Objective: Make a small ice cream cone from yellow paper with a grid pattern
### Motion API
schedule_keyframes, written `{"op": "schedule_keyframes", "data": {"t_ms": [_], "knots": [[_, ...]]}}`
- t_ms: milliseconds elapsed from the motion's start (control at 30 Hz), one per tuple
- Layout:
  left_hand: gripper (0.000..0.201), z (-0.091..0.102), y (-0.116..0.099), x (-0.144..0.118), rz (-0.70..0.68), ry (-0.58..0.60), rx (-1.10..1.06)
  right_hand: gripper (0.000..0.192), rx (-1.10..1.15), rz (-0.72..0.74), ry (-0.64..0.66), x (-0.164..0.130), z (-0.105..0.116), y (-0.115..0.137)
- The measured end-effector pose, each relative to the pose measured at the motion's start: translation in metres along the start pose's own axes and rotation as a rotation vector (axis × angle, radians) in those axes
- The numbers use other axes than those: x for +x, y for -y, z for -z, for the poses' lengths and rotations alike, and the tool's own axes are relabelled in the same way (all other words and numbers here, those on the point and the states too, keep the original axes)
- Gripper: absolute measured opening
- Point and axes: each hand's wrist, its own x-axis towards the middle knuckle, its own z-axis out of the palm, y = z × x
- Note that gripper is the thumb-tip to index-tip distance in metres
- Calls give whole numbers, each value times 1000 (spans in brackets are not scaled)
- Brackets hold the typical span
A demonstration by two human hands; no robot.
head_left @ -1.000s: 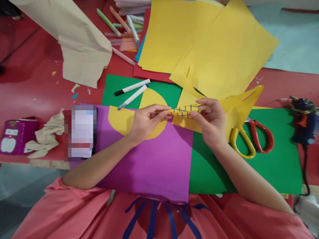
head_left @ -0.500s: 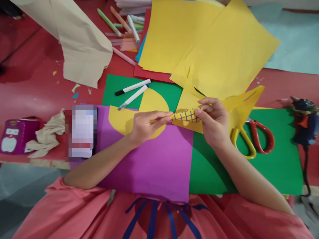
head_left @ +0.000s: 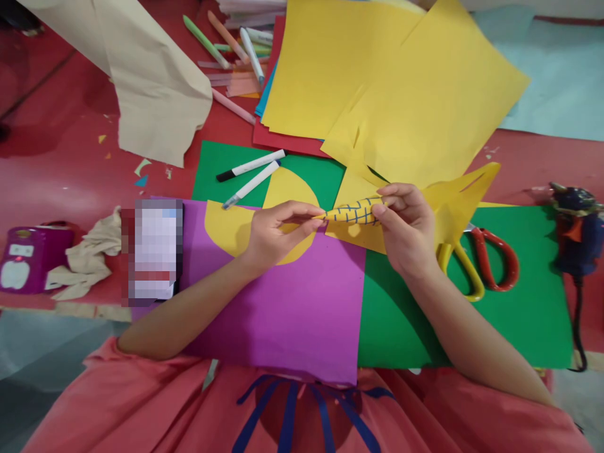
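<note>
Both hands are pinching a small yellow paper cone [head_left: 355, 212] with blue grid lines: left hand [head_left: 274, 236] closing fingertips on its pointed tip, right hand [head_left: 408, 229] wrapping the wide end, keeping it rolled above purple paper [head_left: 283, 314]. Scissors [head_left: 476, 264] are lying just right.

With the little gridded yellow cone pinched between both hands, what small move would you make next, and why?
Probably roll the wide end a little tighter with the right hand. The left hand already pinches the tip of the yellow cone, which is held above the purple sheet, while the right-hand end looks loosely wrapped.
</note>
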Motion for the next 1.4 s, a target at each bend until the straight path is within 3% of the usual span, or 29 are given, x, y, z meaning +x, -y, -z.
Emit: {"op": "schedule_keyframes", "data": {"t_ms": [267, 500, 667, 767, 900, 1000, 1400], "knots": [[13, -1, 0, -3, 12, -22, -45, 21, -46, -20, -14, 1, 0, 0], [10, 2, 0, 0, -185, -41, 113, 25, 24, -124, -5, 2, -3, 4], [4, 2, -5, 3, -229, -14, 162, 25, 125, -192, 10, 3, -2, 4], [5, 2, -6, 2, -133, 26, 112, 24, 83, -160, 7, 3, -2, 2], [22, 0, -5, -1, 101, 127, -13, 22, -66, -94, 31, -1, -3, 1], [23, -1, -4, -1, 208, 125, -28, 20, -124, -52, 50, -4, -3, 0], [14, -4, -2, 0, 307, 42, -249, 20, -131, 12, 5, -4, -5, 1]]}}
